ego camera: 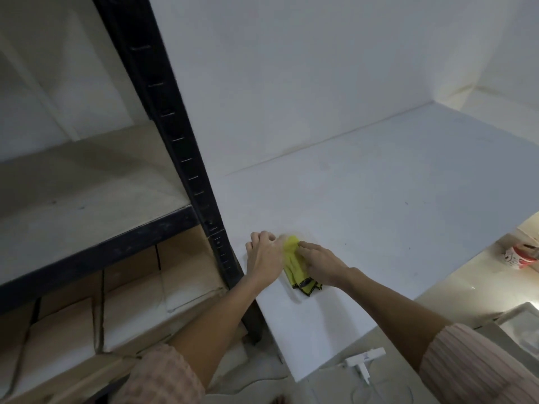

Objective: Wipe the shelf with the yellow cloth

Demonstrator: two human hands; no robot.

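Note:
A yellow cloth [294, 265] with a black stitched hem lies bunched on a white flat surface [379, 205], close to that surface's left front corner. My left hand [264, 258] rests at the cloth's left edge with its fingers curled onto the far end of the cloth. My right hand [319, 265] presses on the cloth's right side, fingers pinching the fabric. The cloth's black-edged end sticks out toward me between the two wrists. A pale shelf board [87, 199] of a black metal rack sits to the left, bare and lightly dusty.
The rack's black upright post [186, 158] stands just left of my left hand. Cardboard boxes [73, 322] fill the level below the shelf. A white wall rises behind the surface. On the floor lie a white plug with cable [361, 363] and a red-and-white cup [519, 255].

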